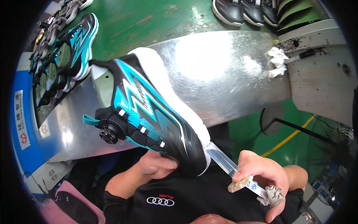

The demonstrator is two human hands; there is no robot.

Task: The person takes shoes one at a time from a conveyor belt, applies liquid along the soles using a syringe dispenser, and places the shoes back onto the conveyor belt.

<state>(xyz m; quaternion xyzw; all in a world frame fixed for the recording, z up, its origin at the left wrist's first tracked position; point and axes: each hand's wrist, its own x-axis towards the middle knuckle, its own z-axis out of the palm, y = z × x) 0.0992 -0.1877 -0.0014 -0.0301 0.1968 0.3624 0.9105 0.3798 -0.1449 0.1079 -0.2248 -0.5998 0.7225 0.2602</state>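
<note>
A black sneaker with turquoise and white streaks (149,106) and a thick white sole is tilted in front of me, toe toward me. A green shoe last (105,84) fills its opening, and a black dial sits on its tongue. My left hand (158,166) is closed on the toe end from below; part of its fingers is hidden behind the shoe. In my right hand (263,171) is a clear syringe-like tube (222,160), its narrow end at the white sole edge near the toe. Crumpled whitish material (271,195) covers its other end.
A shiny metal plate (238,93) lies beneath the shoe on a green table (149,22). Similar sneakers (84,46) line the left, and black shoes (227,11) stand at the back right. Crumpled white material (278,61) lies beside a grey machine housing (320,74).
</note>
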